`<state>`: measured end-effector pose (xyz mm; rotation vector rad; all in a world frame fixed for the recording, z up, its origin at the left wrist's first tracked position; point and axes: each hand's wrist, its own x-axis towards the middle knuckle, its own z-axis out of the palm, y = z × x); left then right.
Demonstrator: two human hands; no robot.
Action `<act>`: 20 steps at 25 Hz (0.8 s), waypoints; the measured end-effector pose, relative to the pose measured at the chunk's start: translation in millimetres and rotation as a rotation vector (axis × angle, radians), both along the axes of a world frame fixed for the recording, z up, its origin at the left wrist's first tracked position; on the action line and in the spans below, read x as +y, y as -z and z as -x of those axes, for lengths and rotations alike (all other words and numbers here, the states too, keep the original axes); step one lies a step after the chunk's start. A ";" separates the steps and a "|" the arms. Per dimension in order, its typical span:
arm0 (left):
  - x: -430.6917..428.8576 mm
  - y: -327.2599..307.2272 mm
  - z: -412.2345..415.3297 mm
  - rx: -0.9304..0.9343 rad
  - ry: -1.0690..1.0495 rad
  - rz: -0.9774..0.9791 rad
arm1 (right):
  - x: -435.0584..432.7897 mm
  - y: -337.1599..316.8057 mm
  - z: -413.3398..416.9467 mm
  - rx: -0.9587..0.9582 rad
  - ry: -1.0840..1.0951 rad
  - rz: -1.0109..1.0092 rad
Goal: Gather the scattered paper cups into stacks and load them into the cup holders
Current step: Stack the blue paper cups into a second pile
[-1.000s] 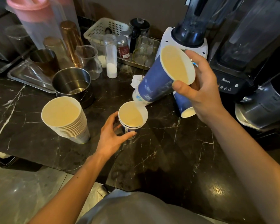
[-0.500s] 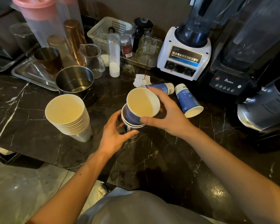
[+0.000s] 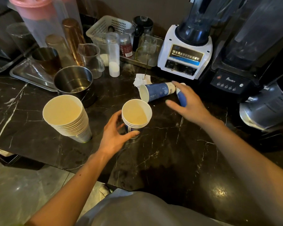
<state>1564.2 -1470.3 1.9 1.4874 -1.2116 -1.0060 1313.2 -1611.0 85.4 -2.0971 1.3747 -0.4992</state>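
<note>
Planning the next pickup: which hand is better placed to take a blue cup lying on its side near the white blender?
Right. The right hand hovers open beside one lying cup and over a second lying cup, while the left hand grips the small upright stack.

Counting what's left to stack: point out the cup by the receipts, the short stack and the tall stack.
cup by the receipts (image 3: pixel 158 93): head view, blue side wall.
short stack (image 3: pixel 135 114): head view, inside top cup.
tall stack (image 3: pixel 62 110): head view, inside top cup.
</note>
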 end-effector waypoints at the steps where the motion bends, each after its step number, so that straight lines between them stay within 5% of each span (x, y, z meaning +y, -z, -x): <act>1: -0.1 0.1 0.3 -0.003 -0.002 0.000 | -13.2 2.8 13.9 0.110 0.051 0.046; 6: 0.8 -1.8 3.0 -0.013 -0.009 -0.005 | -44.9 34.3 61.8 0.647 0.066 -0.131; 17: -0.1 0.7 0.9 -0.039 -0.007 0.002 | -12.9 37.9 67.2 0.829 -0.168 -0.243; 20: 0.6 0.4 0.5 -0.039 -0.002 0.003 | -5.8 36.9 60.9 0.896 -0.192 -0.122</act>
